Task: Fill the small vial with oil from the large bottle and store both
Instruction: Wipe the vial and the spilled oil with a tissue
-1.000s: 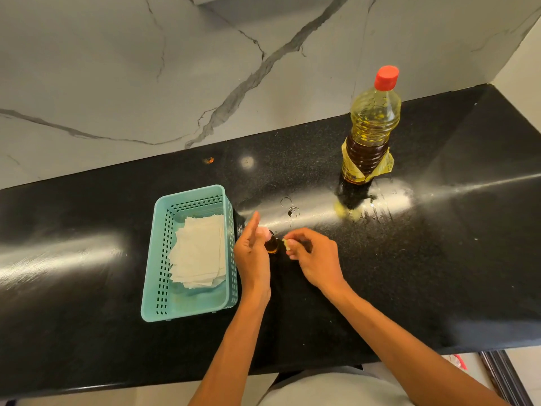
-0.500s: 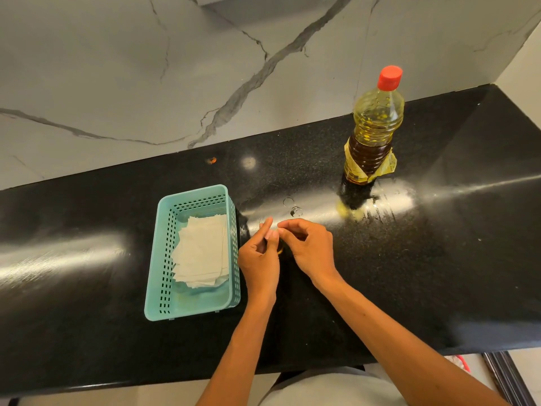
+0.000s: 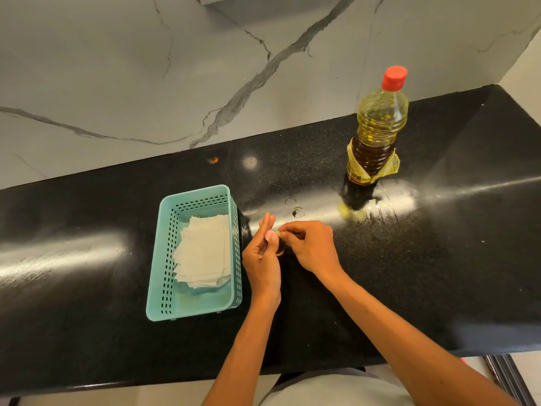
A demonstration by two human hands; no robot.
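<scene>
The small vial [image 3: 280,249], amber with oil, stands on the black counter between my two hands, mostly hidden by them. My left hand [image 3: 261,257] pinches it from the left with thumb against fingers, index finger stretched out. My right hand [image 3: 311,248] has its fingertips curled at the vial's top, pinching a small pale cap [image 3: 280,230]. The large oil bottle [image 3: 377,127] stands upright at the back right with its red cap on, apart from both hands.
A teal perforated basket [image 3: 164,259] lies just left of my left hand and holds a stack of white tissues [image 3: 205,253]. Oily smears and ring marks [image 3: 380,205] shine on the counter [image 3: 424,288] by the bottle's base. A marble wall rises behind.
My right hand brought the pale cap from beside the vial onto its top. Both hands closed in around the vial, which shows less now. The large bottle has not moved.
</scene>
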